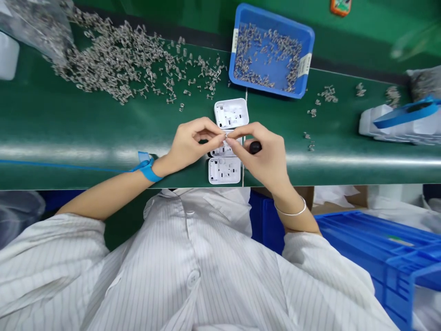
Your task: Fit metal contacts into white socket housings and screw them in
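Observation:
Three white plastic housings stand in a column on the green work surface: an upper one (231,113), a middle one (225,149) partly hidden by my fingers, and a lower one (224,170). Over the middle housing, my left hand (196,141) pinches a tiny metal piece (226,136) between thumb and index finger. The thumb and index finger of my right hand (263,154) meet at the same piece from the other side. A black rounded tool end (255,147) shows in my right palm, under the curled fingers.
Loose metal springs (113,59) are heaped at the back left beside a clear bag (41,27). A blue bin (272,85) with more springs stands behind the housings. Small spring clusters (328,94) and white parts with a blue band (399,120) lie at right.

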A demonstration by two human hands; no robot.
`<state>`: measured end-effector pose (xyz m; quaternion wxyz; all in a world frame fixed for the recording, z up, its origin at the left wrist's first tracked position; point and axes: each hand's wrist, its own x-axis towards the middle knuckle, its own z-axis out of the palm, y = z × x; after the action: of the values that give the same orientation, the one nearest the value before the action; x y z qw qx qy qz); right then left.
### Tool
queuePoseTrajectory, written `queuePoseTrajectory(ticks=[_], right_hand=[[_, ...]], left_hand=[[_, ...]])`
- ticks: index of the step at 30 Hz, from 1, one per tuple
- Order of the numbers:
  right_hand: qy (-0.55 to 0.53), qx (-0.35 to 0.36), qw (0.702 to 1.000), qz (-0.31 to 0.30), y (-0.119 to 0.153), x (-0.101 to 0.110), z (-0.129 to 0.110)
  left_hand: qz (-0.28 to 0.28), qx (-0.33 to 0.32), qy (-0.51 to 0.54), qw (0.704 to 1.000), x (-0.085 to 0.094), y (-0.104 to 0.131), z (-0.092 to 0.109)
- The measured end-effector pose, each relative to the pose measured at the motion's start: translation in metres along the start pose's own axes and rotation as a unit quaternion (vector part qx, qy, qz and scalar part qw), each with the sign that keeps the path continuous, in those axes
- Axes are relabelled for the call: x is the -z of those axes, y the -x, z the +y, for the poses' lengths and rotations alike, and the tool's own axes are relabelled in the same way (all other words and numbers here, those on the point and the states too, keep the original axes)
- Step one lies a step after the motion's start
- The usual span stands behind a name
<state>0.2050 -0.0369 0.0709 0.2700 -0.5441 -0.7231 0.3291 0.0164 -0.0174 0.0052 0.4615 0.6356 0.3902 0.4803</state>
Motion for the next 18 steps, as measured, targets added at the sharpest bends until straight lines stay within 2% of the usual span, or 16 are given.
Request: queuePoseTrajectory(ticks=[4, 7, 10, 13, 16, 18], right_hand=[[0.061, 0.029, 0.997, 0.037, -0.002, -0.008, 0.002], [0.077, 0.020, 0.996, 0.042, -0.004, -0.006, 0.001], [0.081, -0.007, 0.997, 0.000, 0.002, -0.002, -0.003], [0.091, -0.017, 0.993, -0.074, 0.016, -0.005, -0.001], [0.132, -0.016, 0.983, -0.123, 0.027, -0.018, 0.007], [0.167, -0.014, 0.977, -0.131, 0.031, -0.027, 0.012]], left_hand=[[-0.017, 0.009, 0.025, 1.000, 0.000, -0.001, -0.002], [-0.062, -0.033, -0.035, 0.997, 0.012, -0.007, 0.004], [-0.171, -0.068, -0.145, 0.972, 0.029, -0.015, 0.010], [-0.273, -0.067, -0.204, 0.938, 0.035, -0.016, 0.007], [-0.304, -0.059, -0.214, 0.927, 0.029, -0.010, 0.000], [-0.310, -0.063, -0.218, 0.923, 0.025, -0.007, -0.004]])
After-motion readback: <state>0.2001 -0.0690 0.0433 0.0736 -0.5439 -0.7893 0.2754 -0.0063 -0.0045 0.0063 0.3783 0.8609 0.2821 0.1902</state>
